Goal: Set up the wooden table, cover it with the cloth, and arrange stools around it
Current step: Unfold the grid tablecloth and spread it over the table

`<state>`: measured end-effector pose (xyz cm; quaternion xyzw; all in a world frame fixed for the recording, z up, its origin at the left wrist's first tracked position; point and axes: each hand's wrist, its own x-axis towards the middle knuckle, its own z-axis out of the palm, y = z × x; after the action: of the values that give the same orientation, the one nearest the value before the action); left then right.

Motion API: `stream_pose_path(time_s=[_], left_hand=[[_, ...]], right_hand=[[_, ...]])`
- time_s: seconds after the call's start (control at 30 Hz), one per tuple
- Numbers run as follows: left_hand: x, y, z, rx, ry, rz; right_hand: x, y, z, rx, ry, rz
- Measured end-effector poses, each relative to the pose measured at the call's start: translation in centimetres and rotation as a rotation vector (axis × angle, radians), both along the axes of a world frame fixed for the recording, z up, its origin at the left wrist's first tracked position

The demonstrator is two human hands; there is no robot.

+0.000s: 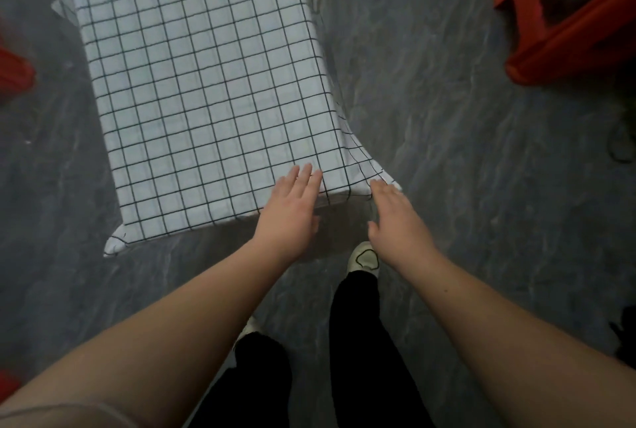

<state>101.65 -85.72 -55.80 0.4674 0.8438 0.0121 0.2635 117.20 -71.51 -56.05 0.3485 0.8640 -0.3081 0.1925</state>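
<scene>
Neither grip holds the cloth (206, 90); left hand (290, 212) fingertips rest on it.

Both bare arms reach from the bottom of the frame up toward its middle. The left hand (292, 207) lies palm down with straight fingers close together. The right hand (395, 217), just to its right, is palm down too, fingers relaxed and slightly bent.

No readable text, labels or numbers.
</scene>
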Motion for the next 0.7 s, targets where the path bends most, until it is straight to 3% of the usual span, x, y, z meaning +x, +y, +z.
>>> stream_pose_path(time_s=[0.2,0.33,0.53,0.7], left_hand=[[-0.7,3.7,-5.2,-0.119,0.115,-0.037],[-0.5,4.4,-7.9,-0.081,0.128,-0.081],[-0.1,4.5,-10.8,0.078,0.181,-0.124],[0.2,4.4,-11.0,0.068,0.208,-0.122]], right_hand=[[-3.6,2.5,-5.2,0.064,-0.034,0.232],[-5.0,2.9,-8.9,0.059,-0.018,0.275],[-3.9,3.1,-11.6,-0.095,0.181,0.161],[-2.9,3.2,-11.8,-0.118,0.135,0.086]])
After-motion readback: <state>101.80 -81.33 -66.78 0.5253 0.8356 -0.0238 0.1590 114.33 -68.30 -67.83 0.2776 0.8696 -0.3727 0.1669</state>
